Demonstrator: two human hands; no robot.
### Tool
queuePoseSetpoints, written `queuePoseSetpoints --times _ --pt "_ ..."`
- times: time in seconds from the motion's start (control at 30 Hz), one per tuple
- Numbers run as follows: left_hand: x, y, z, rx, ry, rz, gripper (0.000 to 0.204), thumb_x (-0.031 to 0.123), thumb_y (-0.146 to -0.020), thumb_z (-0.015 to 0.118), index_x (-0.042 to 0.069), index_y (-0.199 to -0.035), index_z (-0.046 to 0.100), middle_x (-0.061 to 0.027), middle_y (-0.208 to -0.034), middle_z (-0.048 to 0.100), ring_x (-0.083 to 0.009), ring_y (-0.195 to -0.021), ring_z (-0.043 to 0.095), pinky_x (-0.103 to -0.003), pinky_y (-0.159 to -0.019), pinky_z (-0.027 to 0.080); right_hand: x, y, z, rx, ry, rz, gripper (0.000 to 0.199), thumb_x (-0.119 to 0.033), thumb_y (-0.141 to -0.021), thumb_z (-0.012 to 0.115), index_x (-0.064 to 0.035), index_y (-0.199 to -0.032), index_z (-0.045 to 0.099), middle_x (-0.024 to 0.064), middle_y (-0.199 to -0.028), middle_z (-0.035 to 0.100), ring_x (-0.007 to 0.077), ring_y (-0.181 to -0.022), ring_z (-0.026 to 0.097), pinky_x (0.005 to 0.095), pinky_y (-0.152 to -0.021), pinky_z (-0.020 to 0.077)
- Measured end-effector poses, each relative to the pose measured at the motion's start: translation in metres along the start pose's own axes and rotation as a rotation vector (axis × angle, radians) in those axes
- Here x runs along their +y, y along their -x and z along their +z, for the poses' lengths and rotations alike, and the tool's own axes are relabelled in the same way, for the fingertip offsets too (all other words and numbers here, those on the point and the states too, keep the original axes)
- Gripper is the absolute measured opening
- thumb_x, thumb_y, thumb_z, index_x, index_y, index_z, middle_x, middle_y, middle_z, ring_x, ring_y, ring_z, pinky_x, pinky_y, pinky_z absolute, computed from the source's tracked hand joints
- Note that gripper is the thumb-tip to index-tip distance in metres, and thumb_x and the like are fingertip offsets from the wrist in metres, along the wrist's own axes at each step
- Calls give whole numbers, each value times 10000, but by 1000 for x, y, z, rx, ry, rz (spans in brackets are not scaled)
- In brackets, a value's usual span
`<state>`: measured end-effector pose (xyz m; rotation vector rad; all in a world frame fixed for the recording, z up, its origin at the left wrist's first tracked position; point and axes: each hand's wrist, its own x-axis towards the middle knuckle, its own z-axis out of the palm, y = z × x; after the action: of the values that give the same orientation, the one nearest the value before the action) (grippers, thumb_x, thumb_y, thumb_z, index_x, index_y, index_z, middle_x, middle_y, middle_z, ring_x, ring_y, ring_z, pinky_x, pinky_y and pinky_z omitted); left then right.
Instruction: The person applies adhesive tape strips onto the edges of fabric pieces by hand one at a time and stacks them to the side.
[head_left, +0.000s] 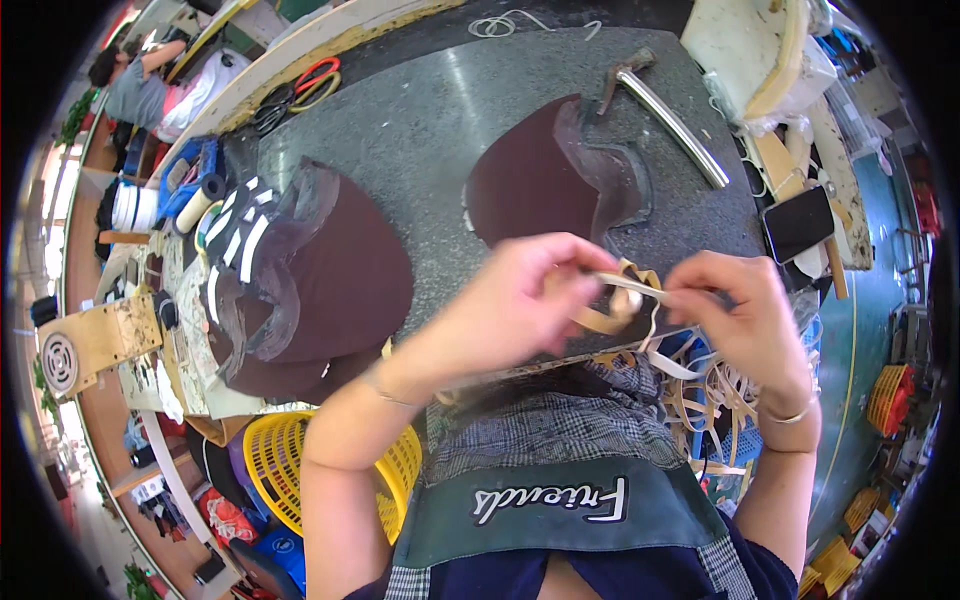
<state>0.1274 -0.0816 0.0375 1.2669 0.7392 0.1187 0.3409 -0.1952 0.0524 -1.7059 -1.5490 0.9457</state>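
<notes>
Both my hands, left hand (pixel 525 290) and right hand (pixel 735 310), pinch a tan strip (pixel 625 290) just below the maroon piece (pixel 540 180); I reckon tugging unevenly might tear it

The person wears a green apron (pixel 560 515) over checked grey fabric, bare forearms, and a thin bracelet (pixel 790 415) at four o'clock.
</notes>
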Motion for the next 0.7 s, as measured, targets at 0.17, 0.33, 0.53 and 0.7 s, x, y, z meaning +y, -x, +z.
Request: queuePoseSetpoints --times 0.17,0.33,0.53,0.7 --pt "28 -7 -47 -314 -160 60 217 87 -934 616 -12 -1113 688 7 -700 630 -20 -577 520 -167 -506 377 11 19 -36 -245 108 74 47 9 -788 680 20 -833 682 113 -800 703 183 -784 698 299 -708 531" --pt "27 -47 -19 -410 -6 209 205 138 -945 640 -7 -1081 689 -9 -788 663 -23 -605 542 -178 -534 419 22 35 -11 -80 -474 271 149 19 -913 599 34 -1057 635 82 -925 699 142 -824 673 270 -731 529" --pt "29 -114 -21 247 -677 515 240 153 -914 670 75 -1141 680 -14 -956 678 -107 -876 605 -285 -824 478 43 78 -44 83 -495 299 360 -180 -1044 427 52 -908 666 6 -601 591 39 -517 530 191 -482 395" --pt "1 -149 -28 164 -1240 783 257 131 -831 720 112 -1084 680 -29 -1038 629 -197 -1100 542 -440 -1046 315 91 143 -75 160 -431 168 335 -244 -959 482 50 -923 640 38 -626 577 61 -469 453 208 -452 364"
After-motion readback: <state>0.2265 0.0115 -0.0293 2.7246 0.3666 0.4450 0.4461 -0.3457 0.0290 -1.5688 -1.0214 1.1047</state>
